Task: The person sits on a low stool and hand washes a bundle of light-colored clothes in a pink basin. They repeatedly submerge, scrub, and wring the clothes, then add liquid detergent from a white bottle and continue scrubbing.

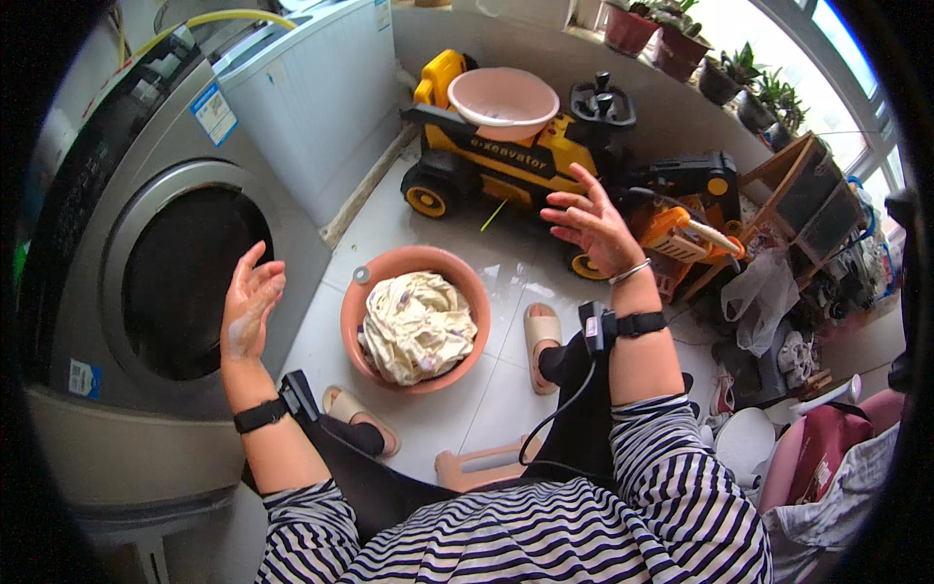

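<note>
Both of my hands are raised with nothing in them. My left hand point(252, 303), with whitish suds on its wrist side, is up in front of the grey front-loading washing machine point(292, 219). Fingers spread, my right hand point(595, 223) is up before the yellow-and-black ride-on toy excavator point(511, 157). Between my feet and the toy, a salmon-pink plastic basin point(478, 306) stands on the floor. Bunched cream fabric point(416, 325) with darker patches fills much of it. I cannot tell whether water lies beneath the cloth.
A lighter pink basin point(503, 98) rests on the toy excavator. Behind it stands a pale washing machine point(314, 109). Wet tiles point(503, 274) surround the toy. Potted plants point(678, 47) line the sill. Shoes point(795, 358) and a plastic bag point(759, 299) lie at right. A pink stool point(474, 467) is below me.
</note>
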`<state>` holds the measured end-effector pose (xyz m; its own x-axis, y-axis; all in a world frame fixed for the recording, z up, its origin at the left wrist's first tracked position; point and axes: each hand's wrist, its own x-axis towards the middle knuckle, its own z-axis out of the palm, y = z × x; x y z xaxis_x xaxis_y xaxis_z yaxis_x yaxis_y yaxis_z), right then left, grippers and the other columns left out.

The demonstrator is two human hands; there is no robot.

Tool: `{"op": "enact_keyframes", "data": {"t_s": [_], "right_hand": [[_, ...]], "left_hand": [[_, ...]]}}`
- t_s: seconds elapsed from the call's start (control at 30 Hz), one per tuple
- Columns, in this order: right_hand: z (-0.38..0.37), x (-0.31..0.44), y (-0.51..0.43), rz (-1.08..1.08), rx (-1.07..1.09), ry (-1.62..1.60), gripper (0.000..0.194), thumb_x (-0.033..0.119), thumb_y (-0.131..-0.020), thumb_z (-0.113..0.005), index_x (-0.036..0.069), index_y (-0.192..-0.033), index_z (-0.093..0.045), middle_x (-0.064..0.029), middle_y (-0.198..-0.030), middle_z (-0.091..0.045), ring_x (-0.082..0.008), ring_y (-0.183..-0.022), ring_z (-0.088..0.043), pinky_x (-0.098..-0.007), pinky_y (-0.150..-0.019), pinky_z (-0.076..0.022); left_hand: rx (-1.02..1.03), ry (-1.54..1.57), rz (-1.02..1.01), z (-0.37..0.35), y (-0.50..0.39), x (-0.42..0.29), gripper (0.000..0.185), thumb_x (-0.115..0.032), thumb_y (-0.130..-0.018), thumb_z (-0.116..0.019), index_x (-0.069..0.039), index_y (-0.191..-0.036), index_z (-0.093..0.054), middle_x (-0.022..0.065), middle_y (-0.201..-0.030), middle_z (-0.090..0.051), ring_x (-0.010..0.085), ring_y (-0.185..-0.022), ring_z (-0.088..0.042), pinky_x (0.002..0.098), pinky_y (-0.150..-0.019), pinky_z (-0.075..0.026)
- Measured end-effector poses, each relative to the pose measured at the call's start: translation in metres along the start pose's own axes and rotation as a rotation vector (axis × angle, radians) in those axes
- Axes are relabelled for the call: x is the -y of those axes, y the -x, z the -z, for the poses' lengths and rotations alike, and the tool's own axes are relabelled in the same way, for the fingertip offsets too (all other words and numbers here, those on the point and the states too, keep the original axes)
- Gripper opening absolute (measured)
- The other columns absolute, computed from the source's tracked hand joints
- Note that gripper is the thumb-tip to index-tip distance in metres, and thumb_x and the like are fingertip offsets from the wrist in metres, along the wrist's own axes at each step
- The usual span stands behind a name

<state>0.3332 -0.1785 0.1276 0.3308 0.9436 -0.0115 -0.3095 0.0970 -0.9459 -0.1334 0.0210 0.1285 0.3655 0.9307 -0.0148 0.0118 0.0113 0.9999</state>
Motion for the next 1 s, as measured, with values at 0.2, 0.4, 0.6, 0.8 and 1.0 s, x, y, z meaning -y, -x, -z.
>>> {"op": "enact_keyframes", "data": {"t_s": [0.2, 0.4, 0.6, 0.8, 1.0], "right_hand": [[0.002, -0.005, -0.002, -0.011, 0.033, 0.042, 0.089, 0.021, -0.086, -0.075, 0.020, -0.157, -0.022, -0.0133, -0.129, -0.058, -0.0268, -0.114, -0.064, -0.0380, -0.092, -0.0532], [-0.008, -0.005, -0.004, -0.060, 0.031, 0.067, 0.091, 0.027, -0.088, -0.076, 0.020, -0.158, -0.018, -0.0120, -0.129, -0.057, -0.0243, -0.115, -0.064, -0.0368, -0.095, -0.0511], [-0.043, -0.011, -0.005, -0.102, 0.290, 0.041, 0.086, 0.035, -0.091, -0.072, 0.023, -0.159, -0.020, -0.0072, -0.132, -0.057, -0.0187, -0.114, -0.063, -0.0365, -0.094, -0.0481], [-0.078, -0.033, -0.008, -0.129, 0.321, -0.160, 0.065, 0.038, -0.095, -0.066, 0.010, -0.148, -0.039, -0.0096, -0.122, -0.065, -0.0187, -0.105, -0.067, -0.0357, -0.093, -0.0531], [-0.103, -0.096, -0.021, -0.393, 0.089, -0.043, 0.047, 0.038, -0.098, -0.063, 0.010, -0.136, -0.054, -0.0059, -0.117, -0.067, -0.0154, -0.102, -0.066, -0.0295, -0.085, -0.0532]], "left_hand": [[0.002, -0.020, 0.039, -0.007, -0.003, 0.000, 0.068, -0.016, -0.087, -0.076, -0.008, -0.147, -0.044, 0.0021, -0.115, -0.063, 0.0083, -0.096, -0.056, 0.0249, -0.086, -0.043], [-0.040, -0.023, 0.067, -0.013, 0.000, -0.002, 0.066, -0.017, -0.088, -0.075, -0.011, -0.146, -0.045, 0.0010, -0.113, -0.064, 0.0089, -0.102, -0.056, 0.0246, -0.088, -0.042], [0.030, -0.047, 0.100, -0.025, -0.007, 0.006, 0.065, -0.023, -0.087, -0.076, -0.012, -0.145, -0.047, 0.0022, -0.119, -0.062, 0.0118, -0.109, -0.057, 0.0289, -0.093, -0.041], [0.102, -0.168, 0.128, -0.041, -0.010, 0.060, 0.066, -0.040, -0.088, -0.073, -0.008, -0.142, -0.051, 0.0127, -0.127, -0.059, 0.0209, -0.115, -0.056, 0.0358, -0.098, -0.043], [-0.041, -0.162, 0.404, -0.072, -0.014, 0.167, 0.064, -0.031, -0.091, -0.072, 0.007, -0.136, -0.049, 0.0196, -0.132, -0.056, 0.0278, -0.118, -0.058, 0.0401, -0.097, -0.048]]}}
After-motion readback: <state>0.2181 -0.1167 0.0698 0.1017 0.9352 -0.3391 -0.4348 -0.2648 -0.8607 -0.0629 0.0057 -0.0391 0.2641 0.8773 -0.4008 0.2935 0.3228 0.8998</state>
